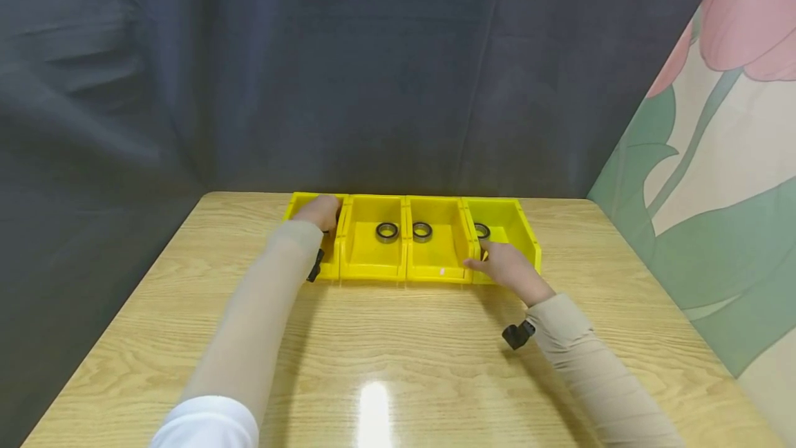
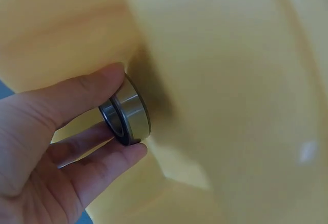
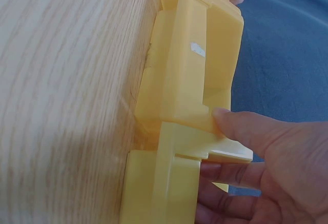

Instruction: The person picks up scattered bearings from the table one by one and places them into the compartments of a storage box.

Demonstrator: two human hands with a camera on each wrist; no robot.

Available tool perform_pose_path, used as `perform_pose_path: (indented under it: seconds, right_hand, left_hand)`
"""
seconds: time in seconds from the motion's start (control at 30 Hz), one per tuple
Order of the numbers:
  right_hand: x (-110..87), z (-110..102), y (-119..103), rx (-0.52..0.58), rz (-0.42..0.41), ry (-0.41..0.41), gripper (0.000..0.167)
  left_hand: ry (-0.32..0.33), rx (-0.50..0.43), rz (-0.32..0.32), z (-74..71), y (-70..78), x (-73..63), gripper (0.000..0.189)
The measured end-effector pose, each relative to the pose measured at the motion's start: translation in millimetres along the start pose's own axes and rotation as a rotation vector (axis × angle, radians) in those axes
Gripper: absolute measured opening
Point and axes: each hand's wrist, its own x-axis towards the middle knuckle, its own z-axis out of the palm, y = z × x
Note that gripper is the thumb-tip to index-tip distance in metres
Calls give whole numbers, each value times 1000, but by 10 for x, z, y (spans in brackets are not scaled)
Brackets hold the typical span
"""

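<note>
Four yellow bins stand side by side in the head view. My left hand [image 1: 320, 213] reaches into the leftmost bin [image 1: 297, 203]. In the left wrist view it pinches a ball bearing [image 2: 134, 110] between thumb and fingers, close to the bin's wall. My right hand [image 1: 511, 269] is at the front of the rightmost bin [image 1: 530, 232]. In the right wrist view its thumb lies on the rim of the neighbouring bin [image 3: 177, 80] and its fingers curl inside the rightmost one, gripping the adjoining side walls.
One bearing [image 1: 387, 232] lies in the second bin, another bearing [image 1: 422, 231] in the third. A further bearing [image 1: 481, 230] shows beyond the right hand in the rightmost bin. The bins stand along the far edge of the wooden table [image 1: 398, 337], before a dark curtain [image 1: 373, 75].
</note>
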Motion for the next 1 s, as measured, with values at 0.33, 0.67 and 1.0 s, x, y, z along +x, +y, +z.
perform_pose_path:
  seconds: [0.33, 0.67, 1.0]
  right_hand:
    - [-9, -26, -33, -6, -4, -1, 67]
    - [-23, -48, -50, -4, 16, 0, 71]
    - [-18, -29, -20, 0, 1, 4, 66]
  left_hand:
    - [-12, -17, -33, 59, -14, 4, 17]
    - [-31, -50, -55, 52, -20, 38, 15]
    - [-14, -51, -44, 92, -22, 54, 12]
